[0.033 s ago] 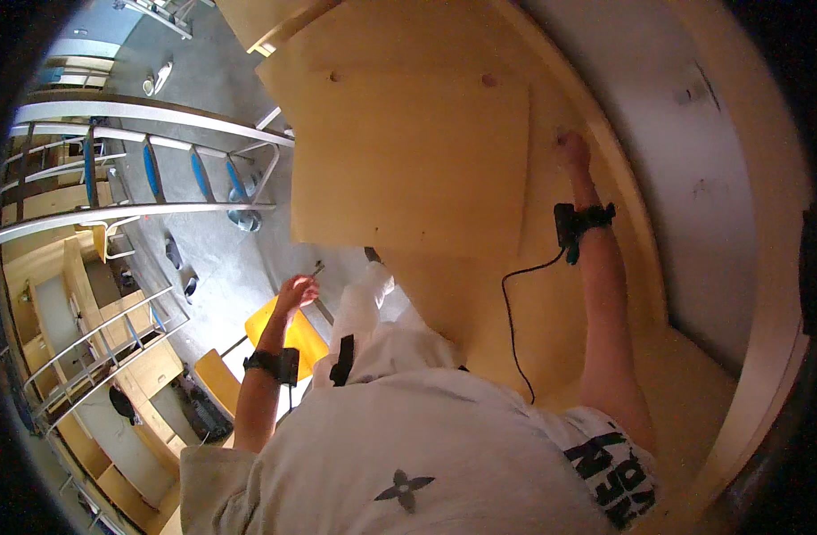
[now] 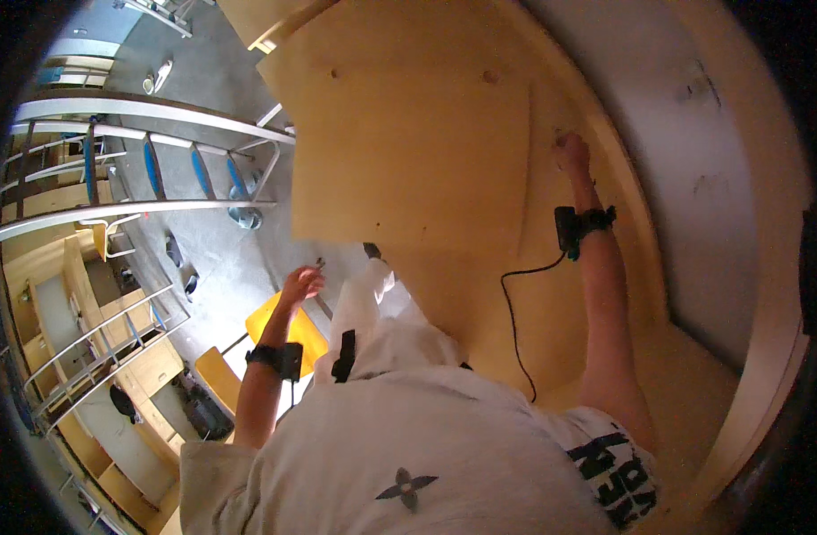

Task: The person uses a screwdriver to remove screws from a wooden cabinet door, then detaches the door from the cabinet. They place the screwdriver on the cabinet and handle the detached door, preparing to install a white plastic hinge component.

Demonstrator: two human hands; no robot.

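My left hand [image 2: 302,285] is raised over the floor, left of the wooden panel [image 2: 408,152]. Its fingers close on a small slim metal-looking piece [image 2: 320,263], too small to name. My right hand [image 2: 574,152] rests at the wooden surface [image 2: 542,214] just right of the panel, with fingers curled together. Whatever those fingers hold, if anything, is hidden. The panel is flat and light brown, with two round holes near its far edge and small dark holes near its near edge.
A pale wall [image 2: 693,169] rises at the right. A black cable [image 2: 508,303] hangs from my right wrist strap. At left stand a ladder with blue treads [image 2: 151,169], a yellow chair [image 2: 288,328] and wooden desks [image 2: 154,370]. Dark slippers [image 2: 173,251] lie on the grey floor.
My left hand has shifted slightly up and to the right, and the small piece in it has turned a little. My right hand stays in nearly the same place.
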